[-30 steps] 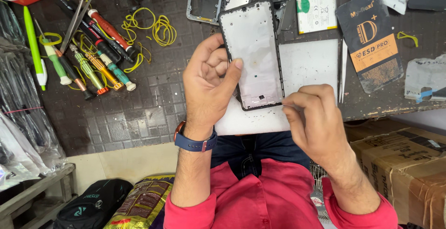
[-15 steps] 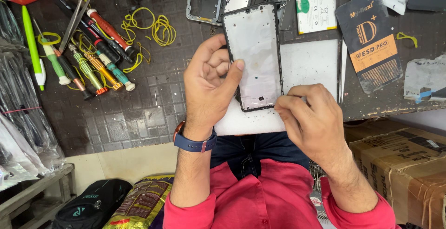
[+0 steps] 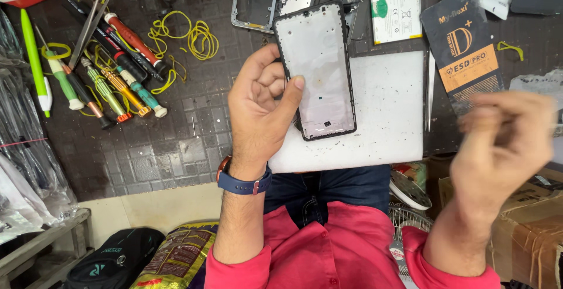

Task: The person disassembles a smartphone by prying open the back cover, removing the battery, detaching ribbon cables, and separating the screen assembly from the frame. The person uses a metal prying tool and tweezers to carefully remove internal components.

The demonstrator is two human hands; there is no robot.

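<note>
Over the white work pad (image 3: 387,113) our left hand (image 3: 261,110) pinches the phone frame (image 3: 319,69) by its left edge, thumb on top, so it's tilted up for access. Our right hand (image 3: 504,148) hangs off to the side, blurred, fingers loosely curled; can't tell if it's holding anything.

A phone repair workshop, small screwdrivers (image 3: 111,83), a bare phone frame (image 3: 319,69), a battery (image 3: 394,7), a dark work surface (image 3: 146,154)

A black-rimmed, pale grey frame (image 3: 316,69) is seen on a white pad (image 3: 387,113). The mat (image 3: 176,142) is dark with a grid pattern. Yellow bands (image 3: 187,36), a blue watch (image 3: 243,182) and red sleeves (image 3: 328,254) are shown.
</note>
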